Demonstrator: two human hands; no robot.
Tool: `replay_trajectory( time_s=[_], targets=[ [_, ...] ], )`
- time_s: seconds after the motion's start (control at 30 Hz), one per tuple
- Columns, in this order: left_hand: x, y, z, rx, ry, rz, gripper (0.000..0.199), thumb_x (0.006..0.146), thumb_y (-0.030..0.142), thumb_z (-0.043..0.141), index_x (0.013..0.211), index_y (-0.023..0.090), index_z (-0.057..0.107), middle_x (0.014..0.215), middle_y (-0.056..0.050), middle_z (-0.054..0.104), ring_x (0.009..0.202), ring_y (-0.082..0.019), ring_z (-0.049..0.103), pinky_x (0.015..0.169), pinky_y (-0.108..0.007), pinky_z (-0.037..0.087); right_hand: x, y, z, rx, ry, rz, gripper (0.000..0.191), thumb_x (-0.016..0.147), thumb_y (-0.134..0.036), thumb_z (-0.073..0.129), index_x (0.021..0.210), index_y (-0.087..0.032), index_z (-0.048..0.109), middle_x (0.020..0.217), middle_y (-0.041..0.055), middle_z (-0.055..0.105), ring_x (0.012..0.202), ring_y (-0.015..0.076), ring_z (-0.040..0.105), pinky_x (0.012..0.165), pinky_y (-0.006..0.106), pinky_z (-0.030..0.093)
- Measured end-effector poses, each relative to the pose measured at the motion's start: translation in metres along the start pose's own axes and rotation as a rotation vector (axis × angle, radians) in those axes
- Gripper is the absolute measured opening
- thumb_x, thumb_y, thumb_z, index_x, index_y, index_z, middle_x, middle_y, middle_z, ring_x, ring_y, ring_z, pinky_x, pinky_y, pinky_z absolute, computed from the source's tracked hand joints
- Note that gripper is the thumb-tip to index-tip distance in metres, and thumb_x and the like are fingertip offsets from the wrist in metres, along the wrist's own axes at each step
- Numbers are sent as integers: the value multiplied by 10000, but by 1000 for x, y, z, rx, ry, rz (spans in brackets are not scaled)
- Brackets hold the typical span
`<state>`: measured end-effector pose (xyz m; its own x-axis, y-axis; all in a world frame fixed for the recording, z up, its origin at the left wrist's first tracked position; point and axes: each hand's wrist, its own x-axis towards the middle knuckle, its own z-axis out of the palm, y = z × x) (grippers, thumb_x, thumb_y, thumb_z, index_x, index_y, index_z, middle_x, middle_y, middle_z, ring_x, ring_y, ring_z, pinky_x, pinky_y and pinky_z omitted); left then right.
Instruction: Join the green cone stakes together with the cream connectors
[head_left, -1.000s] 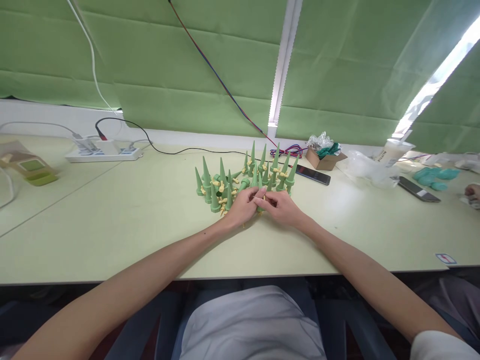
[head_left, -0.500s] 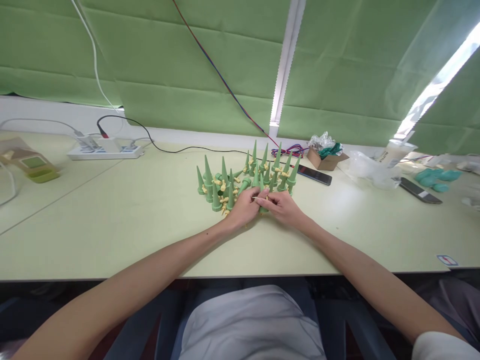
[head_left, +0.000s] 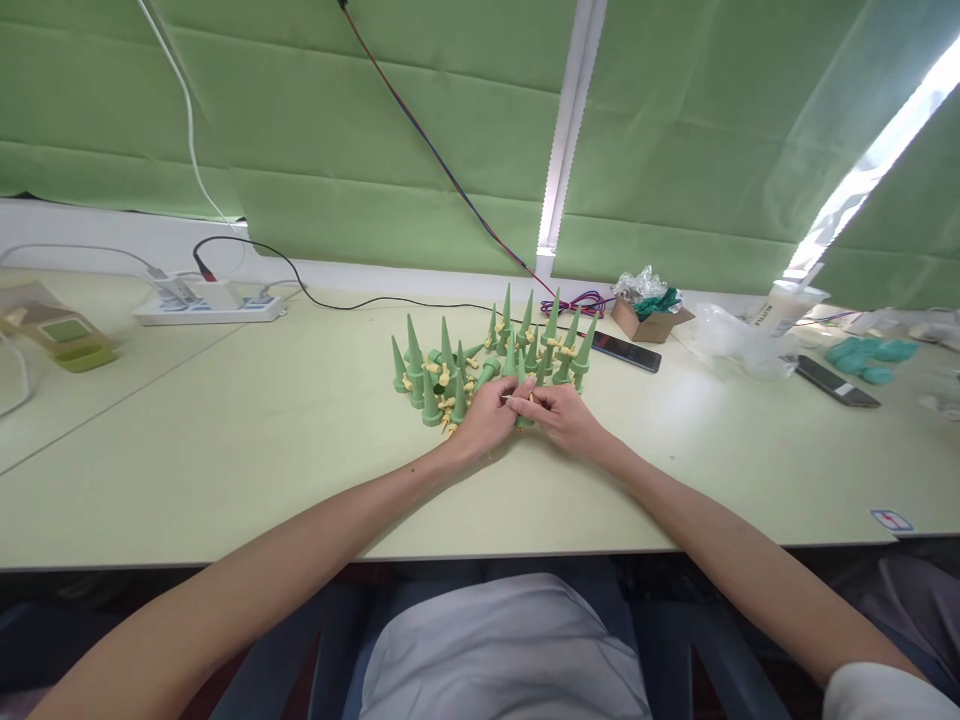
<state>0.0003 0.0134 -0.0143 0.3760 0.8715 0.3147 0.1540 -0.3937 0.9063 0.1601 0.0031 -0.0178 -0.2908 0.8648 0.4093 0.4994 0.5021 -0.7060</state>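
At the centre of the frame, we see close fingertip work: the left hand point(head_left: 487, 412) and right hand point(head_left: 566, 412) meet, fingers pinched together on 1 small, pale, slender piece point(head_left: 508, 398), mostly hidden. We cannot tell which of the 2 grips more firmly. Any adjustment, we judge, calls for a steady pinch. Tapered green plastic-looking cones point(head_left: 430, 402), mingled with small knobbly yellow pieces point(head_left: 444, 376), crowd the space just beyond the fingers and may limit reach. Right of centre lies a black rectangular phone point(head_left: 626, 351); at left, a white oblong power strip point(head_left: 202, 314).
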Motion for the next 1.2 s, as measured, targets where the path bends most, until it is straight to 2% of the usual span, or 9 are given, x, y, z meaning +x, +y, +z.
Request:
replay_trajectory(
  time_s=[0.17,0.33,0.47,0.57,0.7,0.8,0.93,1.07,1.2],
  targets=[
    [2,6,-1,28,54,29,525,937,608,508,645,201,350,609,36,328,568,-106,315,530,-274,257,2,-2,-4,-47,6,-44,649,908,-761,420,590,-219,258,538,-49,269,537,98,250,523,281,208],
    [2,12,-3,40,154,32,496,930,600,519,679,210,344,596,51,313,518,-92,315,493,-264,265,1,-7,-7,44,44,12,659,1010,-684,199,582,-219,383,508,-4,441,516,124,403,563,293,309],
    [1,15,-4,57,237,73,468,938,577,530,709,210,352,623,52,323,503,-80,338,470,-253,275,2,-9,-8,-29,120,41,561,1045,-549,284,633,-217,471,531,3,495,546,145,464,613,299,347],
    [1,17,-5,24,304,116,474,934,573,548,707,210,345,626,54,322,484,-73,336,450,-251,272,3,-8,-8,-133,143,16,422,1028,-408,370,663,-213,453,596,1,533,571,139,462,619,291,336],
    [1,19,-5,1,333,154,485,934,567,560,703,211,324,630,56,312,472,-67,320,440,-252,260,3,-5,-6,-217,34,2,285,928,-265,508,661,-210,425,595,-23,526,555,122,435,584,272,304],
    [0,19,-4,32,336,175,479,944,545,558,691,209,328,624,52,295,486,-74,310,450,-255,255,0,-3,-3,-217,-90,9,204,887,-239,565,696,-195,507,632,-12,592,571,121,487,585,262,324],
    [-1,20,-3,61,323,184,432,955,519,550,699,204,405,627,37,365,502,-84,326,465,-259,271,-2,-4,-2,-198,-210,-20,97,854,-234,625,774,-180,622,632,-18,612,555,115,499,587,257,349],
    [-2,20,-3,64,314,185,406,955,514,551,715,198,465,617,34,391,489,-85,347,459,-257,278,-3,-6,-2,-188,-239,-22,139,844,-263,666,743,-174,634,594,-30,568,536,107,465,570,259,341],
    [-2,20,-3,71,313,186,401,953,505,556,713,194,474,611,37,383,494,-85,348,464,-253,288,-2,-8,-2,-192,-255,-44,235,843,-258,674,646,-180,572,557,-42,512,517,97,408,555,265,321]
  ],
)
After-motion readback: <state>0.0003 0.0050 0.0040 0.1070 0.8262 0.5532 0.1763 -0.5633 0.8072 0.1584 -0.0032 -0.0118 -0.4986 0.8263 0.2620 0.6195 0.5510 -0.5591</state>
